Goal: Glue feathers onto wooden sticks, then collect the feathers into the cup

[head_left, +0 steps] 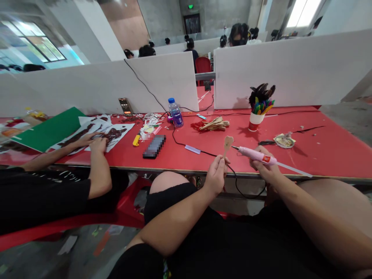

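Between the fingers of my left hand is a flat wooden stick with a wider, rounded top, held upright. My right hand grips a pink hot glue gun, its metal nozzle pointing left, close to the stick's head. A translucent glue stick juts from the gun's rear, and its black cord hangs below the table edge. Beyond my hands lie a pile of wooden sticks and a paper cup holding colourful and black feathers. A small dish with whitish lumps is at right.
On the red table are a phone, a bottle of purple liquid, a yellow cutter and paper scraps. At left, a co-worker's hands work over white sheets beside a green board. White partitions line the back.
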Demonstrator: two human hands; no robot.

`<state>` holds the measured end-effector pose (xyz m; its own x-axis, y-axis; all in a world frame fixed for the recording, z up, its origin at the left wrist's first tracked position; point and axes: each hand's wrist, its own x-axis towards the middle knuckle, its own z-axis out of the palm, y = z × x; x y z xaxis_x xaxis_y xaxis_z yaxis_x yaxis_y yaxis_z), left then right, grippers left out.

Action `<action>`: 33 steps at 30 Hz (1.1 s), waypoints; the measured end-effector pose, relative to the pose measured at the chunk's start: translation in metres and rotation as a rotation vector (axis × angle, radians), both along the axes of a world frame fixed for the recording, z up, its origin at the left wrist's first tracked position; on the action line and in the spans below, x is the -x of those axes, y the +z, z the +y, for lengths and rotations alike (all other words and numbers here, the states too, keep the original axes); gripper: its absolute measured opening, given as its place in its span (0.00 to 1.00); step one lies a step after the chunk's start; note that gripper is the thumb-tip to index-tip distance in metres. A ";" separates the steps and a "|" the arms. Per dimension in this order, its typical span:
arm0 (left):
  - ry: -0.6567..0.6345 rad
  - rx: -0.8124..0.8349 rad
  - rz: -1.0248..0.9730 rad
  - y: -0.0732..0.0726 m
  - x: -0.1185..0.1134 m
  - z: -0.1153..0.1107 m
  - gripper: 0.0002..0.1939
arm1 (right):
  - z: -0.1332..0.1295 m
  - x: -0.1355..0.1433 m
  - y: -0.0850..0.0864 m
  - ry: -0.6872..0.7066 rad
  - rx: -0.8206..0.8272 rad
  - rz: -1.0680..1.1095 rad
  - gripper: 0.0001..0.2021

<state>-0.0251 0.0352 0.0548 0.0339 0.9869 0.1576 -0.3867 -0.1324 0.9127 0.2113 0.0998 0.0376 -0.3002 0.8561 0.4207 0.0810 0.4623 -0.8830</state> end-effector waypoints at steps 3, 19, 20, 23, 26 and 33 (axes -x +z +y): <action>0.001 0.011 -0.035 0.003 0.003 0.001 0.27 | -0.002 0.005 0.002 0.042 0.003 0.069 0.19; 0.017 0.085 0.030 0.002 0.007 0.007 0.14 | -0.010 0.017 0.010 0.170 0.014 0.171 0.24; 0.014 0.076 0.030 0.002 0.006 0.007 0.14 | -0.011 0.018 0.011 0.168 0.021 0.170 0.25; 0.002 0.084 0.025 0.001 0.005 0.005 0.16 | -0.013 0.021 0.009 0.174 0.026 0.153 0.26; 0.000 0.097 0.026 -0.001 0.004 0.004 0.17 | -0.014 0.021 0.004 0.181 0.024 0.140 0.24; -0.016 0.086 -0.005 -0.004 0.003 0.006 0.17 | -0.009 0.016 -0.011 0.188 0.018 0.160 0.21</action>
<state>-0.0285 0.0416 0.0506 0.0495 0.9961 0.0725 -0.3931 -0.0473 0.9183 0.1952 0.0909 0.0262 -0.3857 0.7993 0.4608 -0.1463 0.4402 -0.8859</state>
